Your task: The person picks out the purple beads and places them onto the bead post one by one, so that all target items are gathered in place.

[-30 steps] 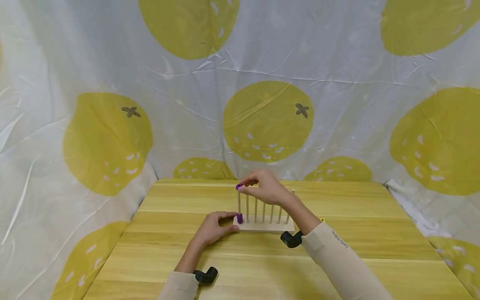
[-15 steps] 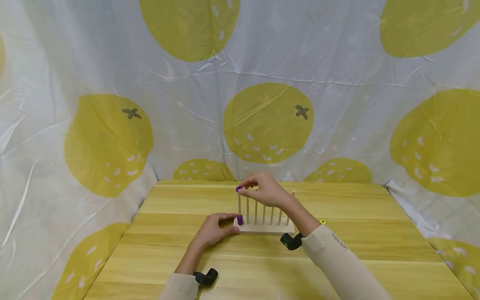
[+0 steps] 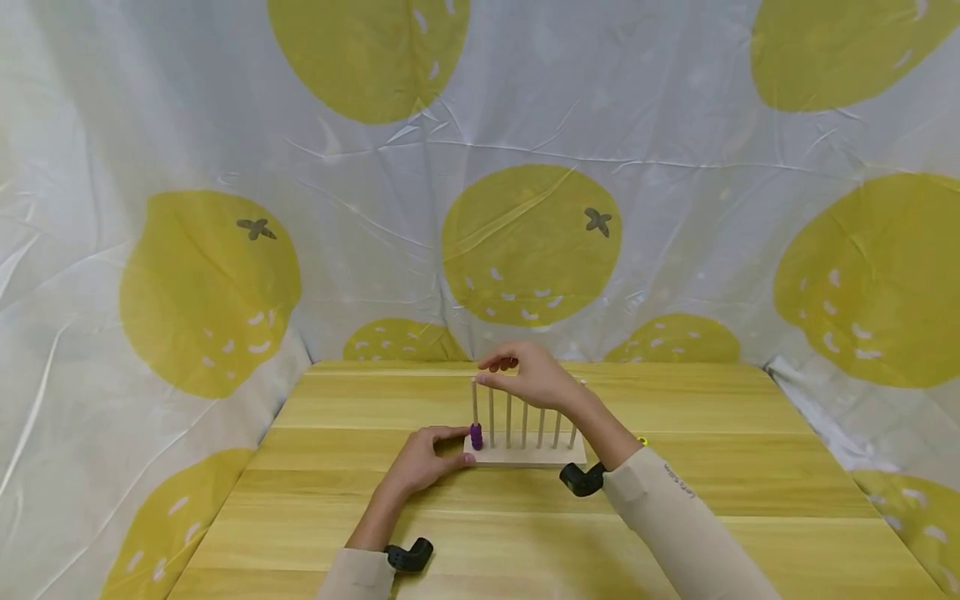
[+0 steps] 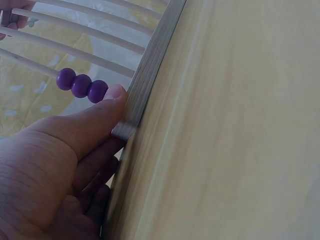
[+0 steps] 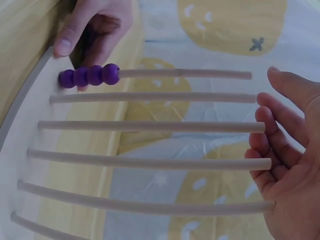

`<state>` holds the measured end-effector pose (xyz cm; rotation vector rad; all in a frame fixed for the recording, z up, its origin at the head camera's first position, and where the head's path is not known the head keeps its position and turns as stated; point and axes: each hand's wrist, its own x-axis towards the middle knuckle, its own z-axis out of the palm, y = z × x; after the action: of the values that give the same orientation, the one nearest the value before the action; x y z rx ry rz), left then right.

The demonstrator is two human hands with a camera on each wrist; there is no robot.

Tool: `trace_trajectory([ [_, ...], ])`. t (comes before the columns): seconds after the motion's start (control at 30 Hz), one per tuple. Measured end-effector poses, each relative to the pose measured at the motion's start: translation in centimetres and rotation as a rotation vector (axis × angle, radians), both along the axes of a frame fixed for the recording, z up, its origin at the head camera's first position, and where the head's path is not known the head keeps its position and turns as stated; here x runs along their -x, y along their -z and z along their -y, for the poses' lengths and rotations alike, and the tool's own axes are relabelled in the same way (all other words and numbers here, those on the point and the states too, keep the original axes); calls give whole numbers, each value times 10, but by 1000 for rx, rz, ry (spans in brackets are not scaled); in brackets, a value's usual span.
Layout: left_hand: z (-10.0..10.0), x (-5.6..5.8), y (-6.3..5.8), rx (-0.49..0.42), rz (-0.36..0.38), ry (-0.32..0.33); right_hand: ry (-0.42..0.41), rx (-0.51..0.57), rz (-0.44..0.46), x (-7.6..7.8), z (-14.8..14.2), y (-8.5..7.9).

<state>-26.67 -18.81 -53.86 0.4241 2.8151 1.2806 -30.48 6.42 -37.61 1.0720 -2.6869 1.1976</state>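
Observation:
A pale wooden peg stand [image 3: 525,456] with a row of upright pegs sits on the table. Several purple beads [image 5: 90,76] are stacked at the foot of its leftmost peg. At that left end, my left hand [image 3: 422,458] grips the base between thumb and fingers; the left wrist view has the thumb right beside the lowest bead [image 4: 98,91]. My right hand [image 3: 534,383] hovers at the top of the leftmost pegs, thumb and fingers apart with nothing between them. In the right wrist view its fingers lie near the peg tips, away from the beads.
A small yellow ring-shaped piece [image 3: 642,441] peeks out behind the right forearm. The wooden table [image 3: 480,533] ends at a hanging cloth [image 3: 360,250] with yellow fruit prints. Each wrist wears a black camera mount [image 3: 410,555].
The purple bead that my right hand pinched at the tip of the leftmost peg has been let go and now sits on the stack below. My left hand keeps its grip on the base.

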Motion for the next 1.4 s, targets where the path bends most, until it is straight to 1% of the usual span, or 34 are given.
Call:
trace_trajectory([
  [0.1,-1,0,0,-1,0,-1,6,34,-6,0,-5,-3],
  [0.27,-1,1,-1,-2,-2,-7,8,36,-38,1,-14,-2],
  [0.53,-1,1,-2,-14,8,-17,19,49,-40,-1,-29,1],
  [0.7,-1,0,-2,-18,16,-19,61,39,-51,-4,-40,2],
  [0.9,0,-1,-2,-8,17,-30,95,44,-25,-10,-55,2],
  [1.1,-1,-2,-3,-10,17,-31,129,78,0,-13,-81,2],
  [1.4,-2,-2,-3,-4,14,-24,218,115,19,-16,-130,9],
])
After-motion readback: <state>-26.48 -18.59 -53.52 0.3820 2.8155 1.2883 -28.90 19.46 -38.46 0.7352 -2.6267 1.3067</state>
